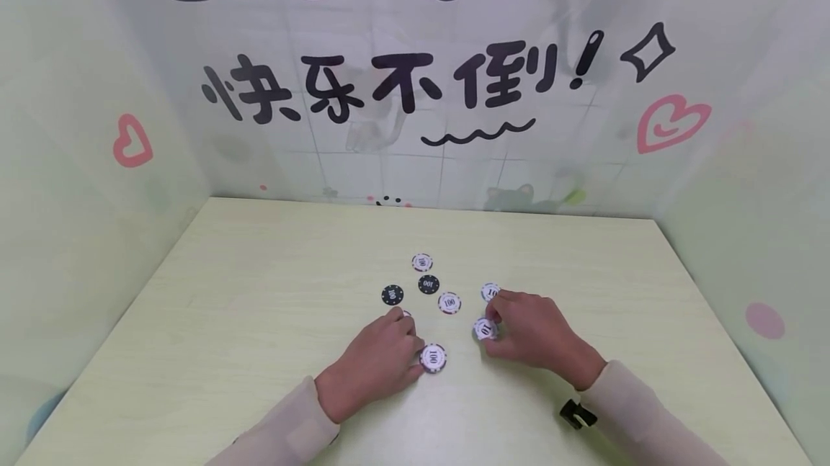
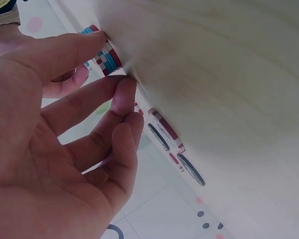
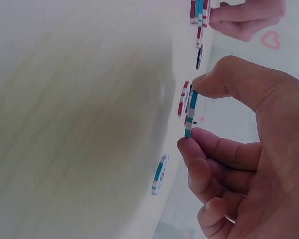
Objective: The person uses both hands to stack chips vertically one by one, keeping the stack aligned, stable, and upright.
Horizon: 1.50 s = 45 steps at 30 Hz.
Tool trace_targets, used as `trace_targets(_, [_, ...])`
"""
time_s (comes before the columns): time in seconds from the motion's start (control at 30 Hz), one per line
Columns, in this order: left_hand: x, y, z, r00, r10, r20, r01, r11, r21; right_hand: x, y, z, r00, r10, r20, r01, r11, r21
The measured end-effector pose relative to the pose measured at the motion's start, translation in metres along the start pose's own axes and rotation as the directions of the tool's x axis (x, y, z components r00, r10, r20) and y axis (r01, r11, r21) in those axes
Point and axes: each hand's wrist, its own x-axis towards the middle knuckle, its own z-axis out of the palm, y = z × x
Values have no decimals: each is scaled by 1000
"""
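Several poker chips, red-edged and blue-edged, form a short stack (image 1: 433, 358) with a white "100" face on top. My left hand (image 1: 384, 358) holds its near-left side, thumb and index finger about the stack in the left wrist view. Between thumb and fingertips, my right hand (image 1: 534, 325) pinches a blue-and-white "10" chip (image 3: 192, 114), held tilted above the table. Another "10" chip (image 1: 490, 292) lies flat just beyond the right fingers, partly covered. Behind the left fingertips, a red-edged chip (image 1: 407, 315) is mostly hidden.
Farther back lie two black "100" chips (image 1: 392, 294) and two white "100" chips (image 1: 449, 302). The pale wooden table (image 1: 259, 264) ends at a printed fabric wall (image 1: 363, 171), with fabric on both sides too. A black clip-like object (image 1: 577, 414) sits beside the right sleeve.
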Motion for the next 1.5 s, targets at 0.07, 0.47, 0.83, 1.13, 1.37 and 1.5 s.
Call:
trace_targets(0.07, [0, 0, 0, 1000, -3, 3, 3, 1000, 2, 1, -3, 1, 1000, -8, 15, 8, 1000, -2])
trace_targets(0.47, [0, 0, 1, 1000, -9, 4, 9, 1000, -4, 6, -17, 2, 995, -97, -3, 97, 995, -9])
trace_targets(0.83, [-1, 0, 0, 1000, -11, -3, 11, 1000, -14, 7, -27, 7, 991, -136, 9, 136, 991, 6])
trace_targets(1.13, [-1, -3, 2, 1000, 11, -22, -11, 1000, -7, 10, -38, 6, 978, -208, -5, 208, 978, 31])
trace_targets(1.37, [-2, -2, 0, 999, 19, -37, -19, 1000, -2, 12, -48, 8, 970, -245, -9, 245, 968, 50])
trace_targets(1.5, [-2, -1, 0, 999, 20, -44, -20, 1000, -2, 13, -51, 10, 960, -280, -30, 281, 959, 40])
